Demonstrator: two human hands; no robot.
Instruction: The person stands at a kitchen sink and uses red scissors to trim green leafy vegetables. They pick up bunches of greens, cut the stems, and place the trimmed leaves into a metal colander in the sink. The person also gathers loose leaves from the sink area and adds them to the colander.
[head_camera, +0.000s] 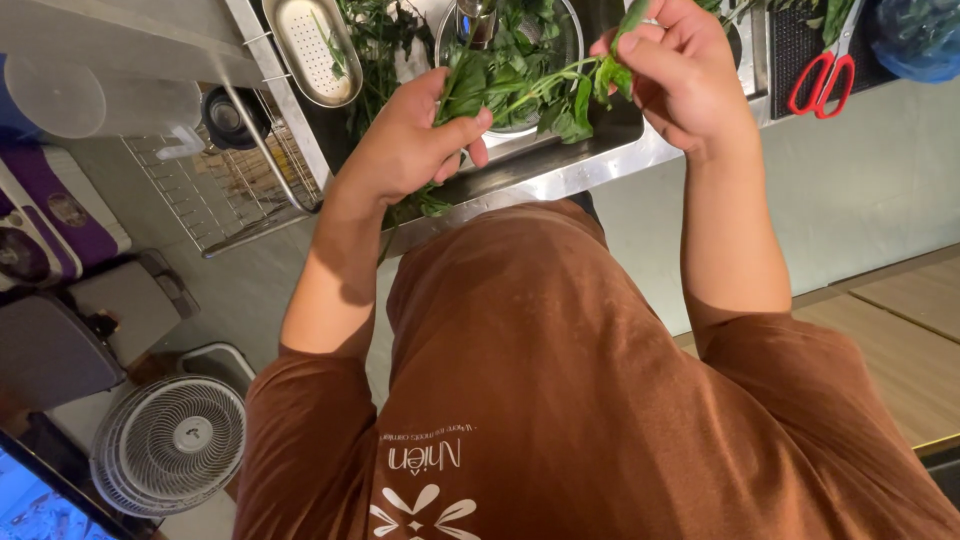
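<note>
My left hand (405, 140) is closed around a bunch of green leafy stems (520, 85) over the steel sink (560, 170). My right hand (680, 75) pinches a leaf at the free end of one stem, fingers closed on it. Under the bunch sits a round metal bowl (560, 30) holding more greens. More loose greens (375, 40) lie in the sink to the left of the bowl.
A perforated metal tray (310, 45) lies at the sink's left. Red-handled scissors (825, 75) rest on the right, near a blue bag (920, 35). A wire dish rack (225, 185), a clear jug (100, 100) and a white fan (170, 445) stand on the left.
</note>
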